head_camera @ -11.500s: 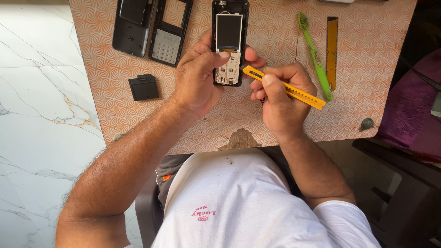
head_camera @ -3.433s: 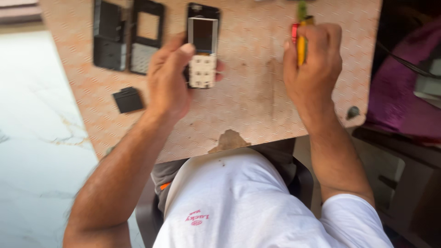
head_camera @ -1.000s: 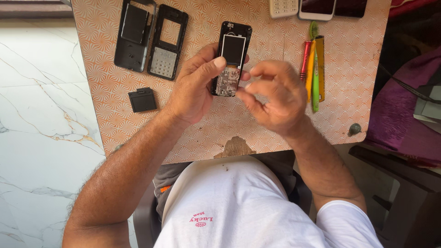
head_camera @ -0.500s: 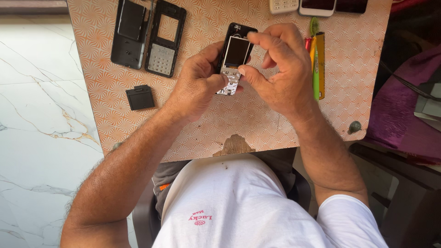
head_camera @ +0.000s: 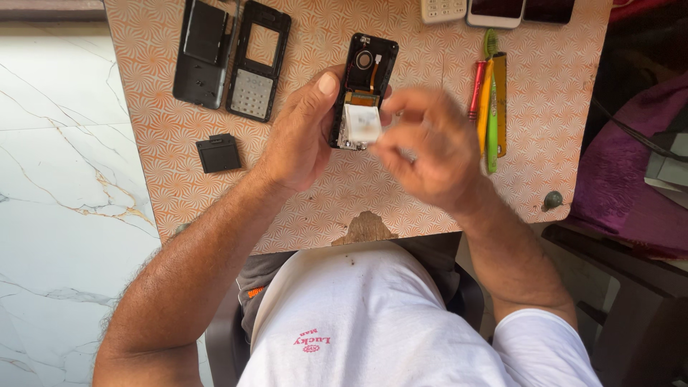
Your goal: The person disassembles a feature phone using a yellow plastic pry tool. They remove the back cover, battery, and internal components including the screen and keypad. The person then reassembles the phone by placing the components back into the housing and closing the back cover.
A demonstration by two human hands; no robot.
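Top centre of frame: left hand [head_camera: 301,136] grips an opened black phone body [head_camera: 364,86] on an orange swirl-patterned table [head_camera: 179,186]. Right hand [head_camera: 430,154], blurred, pinches a small white rectangular part [head_camera: 360,123] at its lower end. Upper left: two black plastic shells [head_camera: 231,61]; upper right: coloured tools [head_camera: 489,100].

Small white rectangular screen module [head_camera: 361,123] lifted from the open phone body [head_camera: 367,79]; dark phone screens [head_camera: 499,8] at the counter's far edge.
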